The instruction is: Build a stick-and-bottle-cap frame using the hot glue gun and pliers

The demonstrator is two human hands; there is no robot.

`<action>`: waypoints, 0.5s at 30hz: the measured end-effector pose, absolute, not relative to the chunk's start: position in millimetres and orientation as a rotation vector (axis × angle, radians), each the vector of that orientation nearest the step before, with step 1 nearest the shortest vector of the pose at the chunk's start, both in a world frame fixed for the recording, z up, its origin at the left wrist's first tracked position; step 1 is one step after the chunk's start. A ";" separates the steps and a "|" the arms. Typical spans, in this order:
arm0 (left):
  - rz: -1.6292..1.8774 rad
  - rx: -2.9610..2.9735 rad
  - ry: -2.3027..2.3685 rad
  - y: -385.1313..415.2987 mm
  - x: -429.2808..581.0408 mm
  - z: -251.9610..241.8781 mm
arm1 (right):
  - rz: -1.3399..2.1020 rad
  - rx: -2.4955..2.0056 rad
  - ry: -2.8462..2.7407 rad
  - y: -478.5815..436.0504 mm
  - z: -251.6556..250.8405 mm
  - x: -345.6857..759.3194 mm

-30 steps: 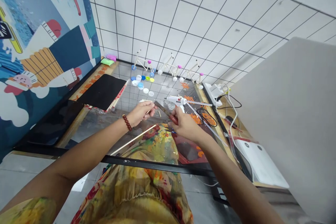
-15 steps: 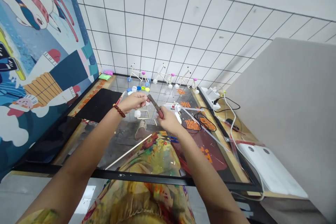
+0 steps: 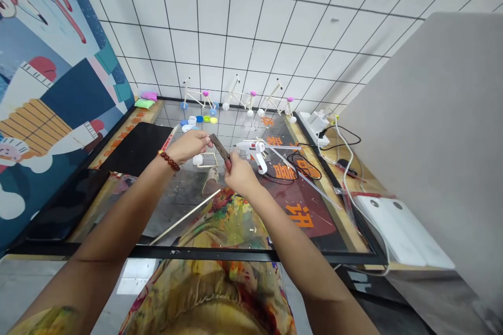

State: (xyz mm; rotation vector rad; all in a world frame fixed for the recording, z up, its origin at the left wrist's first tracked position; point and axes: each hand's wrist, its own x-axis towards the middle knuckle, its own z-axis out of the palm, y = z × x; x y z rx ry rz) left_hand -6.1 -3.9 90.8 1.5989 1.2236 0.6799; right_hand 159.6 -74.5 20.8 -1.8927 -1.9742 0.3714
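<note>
My right hand grips the red handle of a flat, brownish file, its blade pointing up and left. My left hand, with a beaded bracelet at the wrist, is closed in a pinch at the blade's far end; whatever small thing its fingertips hold is too small to make out. Just below my hands on the glass tabletop lies a small frame of thin sticks with a white round cap. A white glue gun rests right of the file. One long thin stick lies nearer me.
Three small stick bicycle models stand along the back edge. Coloured bottle caps sit before them. A black sheet lies left. Clear glue sticks, black cable and a power strip are on the right.
The view has tilted slightly. My right hand with the file has shifted a little left, uncovering more of the glue gun. The blue snips near my right wrist are now out of sight.
</note>
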 end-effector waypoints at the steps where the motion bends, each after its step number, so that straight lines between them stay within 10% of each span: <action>1: 0.663 1.641 1.263 -4.5 -7.1 90.7 | 0.347 -1.917 -1.973 -75.2 20.6 157.8; 8: 0.692 1.840 1.230 -8.7 -21.0 104.2 | 0.422 -1.797 -1.875 -79.3 31.4 151.2; 15: 0.830 1.603 0.678 -7.6 -25.8 99.7 | 1.439 -0.948 -1.392 -85.4 40.5 165.8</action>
